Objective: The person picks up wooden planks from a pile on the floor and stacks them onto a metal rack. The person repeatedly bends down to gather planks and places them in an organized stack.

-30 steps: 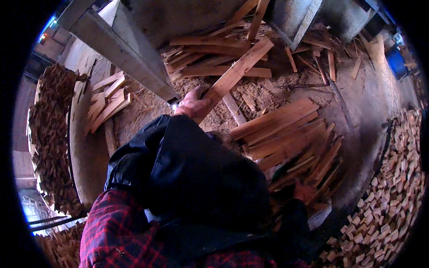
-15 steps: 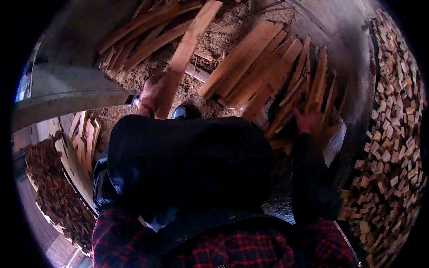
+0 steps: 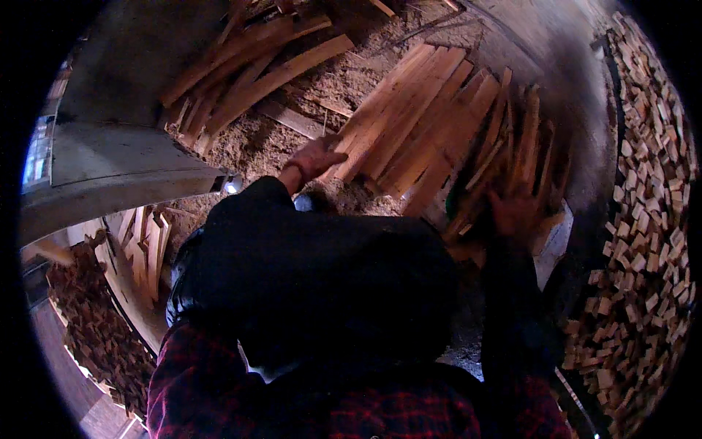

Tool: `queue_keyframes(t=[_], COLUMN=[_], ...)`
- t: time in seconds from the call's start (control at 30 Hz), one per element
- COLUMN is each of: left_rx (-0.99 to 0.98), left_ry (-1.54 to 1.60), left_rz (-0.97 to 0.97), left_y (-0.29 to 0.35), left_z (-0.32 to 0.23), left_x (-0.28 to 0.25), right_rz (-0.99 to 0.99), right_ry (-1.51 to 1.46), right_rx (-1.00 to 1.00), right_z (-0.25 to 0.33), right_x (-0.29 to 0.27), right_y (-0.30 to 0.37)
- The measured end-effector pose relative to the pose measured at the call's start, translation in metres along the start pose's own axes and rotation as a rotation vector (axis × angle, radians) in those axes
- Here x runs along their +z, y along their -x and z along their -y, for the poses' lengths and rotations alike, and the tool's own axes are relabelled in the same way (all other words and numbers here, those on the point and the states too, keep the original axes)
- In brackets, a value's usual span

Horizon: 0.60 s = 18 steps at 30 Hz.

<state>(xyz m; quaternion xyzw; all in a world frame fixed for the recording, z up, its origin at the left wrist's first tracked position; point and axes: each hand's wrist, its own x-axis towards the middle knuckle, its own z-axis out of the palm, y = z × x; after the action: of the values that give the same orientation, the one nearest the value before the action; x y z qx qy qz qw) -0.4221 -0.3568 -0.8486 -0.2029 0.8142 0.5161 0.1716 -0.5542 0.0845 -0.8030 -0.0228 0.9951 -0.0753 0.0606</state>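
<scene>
My left hand [image 3: 316, 157] grips the near end of a long wooden board [image 3: 387, 106], its thumb lying across the wood. That board lies along the left edge of a row of split boards [image 3: 442, 124], which slant away from me side by side. On the right, my right hand [image 3: 515, 214] rests on the near ends of narrow wooden sticks [image 3: 528, 139], with its thumb held apart. Shadow partly hides its fingers, and I see nothing plainly held in them.
A loose heap of curved slabs [image 3: 270, 73] lies at the far left over sawdust [image 3: 241, 150]. A grey panel edge [image 3: 131, 175] juts in from the left. Stacked firewood [image 3: 643, 241] lines the right side, and more split pieces [image 3: 146, 245] stand at the lower left.
My left hand has moved right with the board, bringing it from above the sawdust down against the row of boards. My right hand stays among the sticks.
</scene>
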Motion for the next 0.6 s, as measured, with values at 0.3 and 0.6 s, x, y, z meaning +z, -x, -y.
queue_keyframes(t=[0.3, 0.6], left_rx=[-0.103, -0.149], left_ry=[-0.238, -0.158], left_rz=[-0.134, -0.103], left_y=[0.009, -0.008], left_z=[-0.007, 0.041], left_x=[0.016, 0.000], right_rz=[-0.020, -0.009], right_ry=[0.179, 0.184], right_rx=[0.051, 0.064], right_z=[-0.023, -0.037], right_x=[0.031, 0.040], right_y=[-0.016, -0.022])
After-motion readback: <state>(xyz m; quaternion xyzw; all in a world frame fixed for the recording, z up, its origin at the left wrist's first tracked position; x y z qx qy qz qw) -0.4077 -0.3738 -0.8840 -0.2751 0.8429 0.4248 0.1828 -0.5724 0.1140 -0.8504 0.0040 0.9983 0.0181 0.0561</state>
